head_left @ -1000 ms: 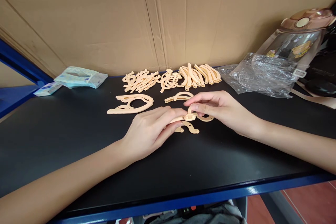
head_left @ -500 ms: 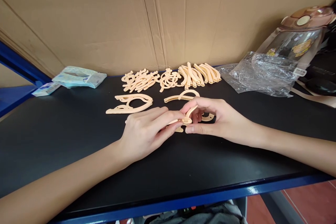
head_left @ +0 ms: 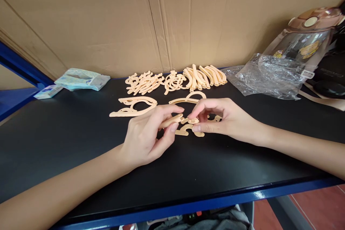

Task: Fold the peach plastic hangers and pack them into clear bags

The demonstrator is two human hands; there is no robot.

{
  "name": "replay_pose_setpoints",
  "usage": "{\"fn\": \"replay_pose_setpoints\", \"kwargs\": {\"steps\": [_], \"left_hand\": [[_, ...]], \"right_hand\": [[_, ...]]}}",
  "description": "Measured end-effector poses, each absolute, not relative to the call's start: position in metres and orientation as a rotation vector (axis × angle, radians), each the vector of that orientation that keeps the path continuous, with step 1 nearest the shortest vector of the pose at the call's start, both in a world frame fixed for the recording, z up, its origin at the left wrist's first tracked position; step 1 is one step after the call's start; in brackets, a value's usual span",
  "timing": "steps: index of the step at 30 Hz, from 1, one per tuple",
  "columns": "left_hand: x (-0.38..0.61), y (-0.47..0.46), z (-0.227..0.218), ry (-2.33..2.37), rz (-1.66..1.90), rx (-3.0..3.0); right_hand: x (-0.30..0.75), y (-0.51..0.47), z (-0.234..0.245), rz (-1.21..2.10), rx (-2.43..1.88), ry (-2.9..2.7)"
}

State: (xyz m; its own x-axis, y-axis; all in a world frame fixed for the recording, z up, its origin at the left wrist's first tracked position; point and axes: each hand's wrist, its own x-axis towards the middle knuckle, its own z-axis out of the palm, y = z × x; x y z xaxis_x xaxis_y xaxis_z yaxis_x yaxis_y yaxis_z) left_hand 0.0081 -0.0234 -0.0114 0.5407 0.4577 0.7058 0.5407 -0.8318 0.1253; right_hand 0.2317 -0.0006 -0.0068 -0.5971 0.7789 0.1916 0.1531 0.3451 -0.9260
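My left hand [head_left: 147, 134] pinches a cream plastic hanger arm [head_left: 170, 121] between thumb and fingers; its free end points at my right hand. Between the thumb and index finger of my right hand [head_left: 226, 116] is a small cream hanger piece [head_left: 193, 120] with a rounded end, mostly covered by the fingers. The two held pieces come close together, and I cannot tell if they touch. Below them on the table lies a curved hanger hook [head_left: 188, 127]. Behind my hands is another hanger arm with a hook [head_left: 196, 95].
A folded hanger [head_left: 137, 107] lies to the left. At the back are piles of short hanger parts [head_left: 145, 82], hooks [head_left: 174, 82] and longer arms [head_left: 205, 77]. Tissue packs [head_left: 81, 79] sit at back left; a clear plastic bag [head_left: 272, 75] and a water bottle [head_left: 304, 39] stand right.
My hands have drawn slightly apart. The hanger arm in my left hand now shows more, and the piece in my right hand has turned flatter.
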Motion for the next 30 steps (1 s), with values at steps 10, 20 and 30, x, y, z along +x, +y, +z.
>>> {"fn": "replay_pose_setpoints", "kwargs": {"steps": [10,20,30], "left_hand": [[0.009,-0.016,-0.015,-0.934,-0.971,-2.668],[0.008,-0.014,-0.015,-0.894,-1.001,-2.747],[0.007,-0.013,-0.019,-0.843,-1.051,-2.751]], "right_hand": [[0.233,0.003,-0.006,1.402,-0.771,-1.78],[0.235,0.009,-0.007,1.517,-0.775,-1.732],[0.235,0.011,-0.006,1.561,-0.806,-1.801]]}}
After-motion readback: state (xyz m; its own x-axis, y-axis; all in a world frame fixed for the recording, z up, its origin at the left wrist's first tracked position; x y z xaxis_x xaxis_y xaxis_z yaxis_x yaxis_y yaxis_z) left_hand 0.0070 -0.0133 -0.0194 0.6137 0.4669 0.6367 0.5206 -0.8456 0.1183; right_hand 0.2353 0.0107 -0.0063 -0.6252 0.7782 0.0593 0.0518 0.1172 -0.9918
